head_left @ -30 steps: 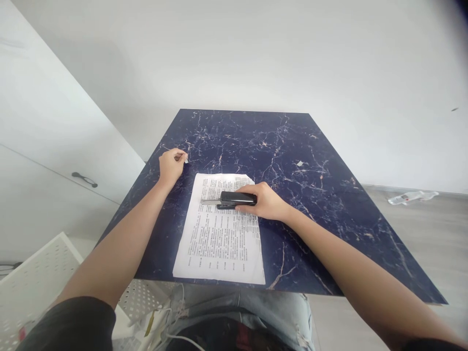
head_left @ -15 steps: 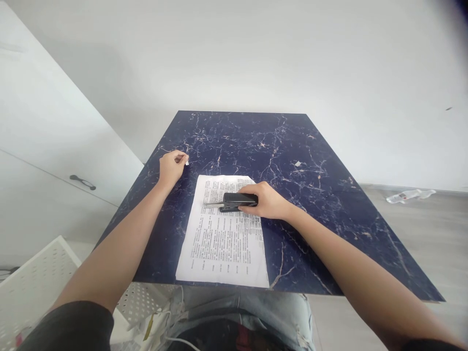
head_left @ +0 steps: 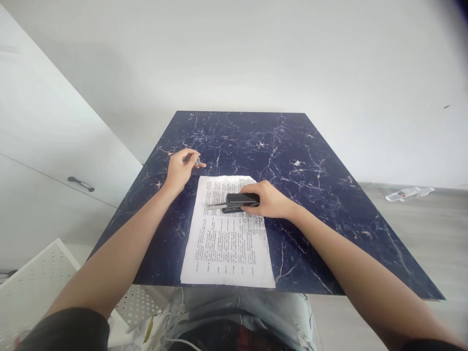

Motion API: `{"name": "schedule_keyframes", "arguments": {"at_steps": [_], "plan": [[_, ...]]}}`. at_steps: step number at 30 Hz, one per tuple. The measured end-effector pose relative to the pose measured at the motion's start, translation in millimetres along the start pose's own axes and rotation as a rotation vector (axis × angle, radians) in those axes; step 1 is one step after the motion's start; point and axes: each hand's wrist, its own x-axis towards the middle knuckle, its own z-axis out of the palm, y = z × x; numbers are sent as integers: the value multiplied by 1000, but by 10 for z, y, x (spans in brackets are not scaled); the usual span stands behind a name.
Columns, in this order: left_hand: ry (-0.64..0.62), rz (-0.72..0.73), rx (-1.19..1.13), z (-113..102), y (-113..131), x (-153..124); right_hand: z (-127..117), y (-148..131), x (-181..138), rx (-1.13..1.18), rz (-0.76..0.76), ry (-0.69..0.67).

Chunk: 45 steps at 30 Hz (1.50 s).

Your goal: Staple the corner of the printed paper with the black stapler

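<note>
A printed sheet of paper [head_left: 226, 243] lies on the dark blue marble table [head_left: 314, 195], near its front edge. On the upper part of the sheet rests a black stapler [head_left: 236, 201], its metal tray sticking out to the left. My right hand [head_left: 266, 201] is closed round the stapler's right end and holds it down on the paper. My left hand [head_left: 181, 168] hovers left of the sheet's top corner, fingers pinched on a small silvery piece [head_left: 198, 161] that looks like a strip of staples.
A tiny white scrap [head_left: 297, 163] lies on the table to the right. A white cabinet with a dark handle [head_left: 80, 184] stands at the left. A white perforated basket [head_left: 32, 287] sits low left. A plastic bottle [head_left: 407, 194] lies on the floor.
My left hand has lifted from the table's left part and moved right, toward the stapler, with the small piece pinched. The right hand and stapler have hardly shifted.
</note>
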Motion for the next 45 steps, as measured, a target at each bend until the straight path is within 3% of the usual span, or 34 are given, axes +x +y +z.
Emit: {"name": "schedule_keyframes", "arguments": {"at_steps": [3, 8, 13, 16, 25, 33, 38, 45], "plan": [[-86, 13, -80, 141, 193, -127, -36, 32, -6, -17, 5, 17], [-267, 153, 47, 251, 418, -322, -137, 83, -17, 3, 70, 81], [-347, 415, 323, 270, 462, -424, -167, 132, -17, 3, 102, 150], [-353, 495, 411, 277, 454, -441, -159, 139, -16, 2, 96, 149], [-372, 579, 401, 310, 496, -449, -154, 168, -20, 7, 96, 135], [-466, 632, 409, 334, 481, -472, -145, 187, -17, 1, 93, 153], [-507, 623, 446, 329, 452, -475, -147, 179, -21, 6, 90, 146], [-473, 594, 399, 339, 447, -478, -146, 187, -19, -3, 83, 152]]}}
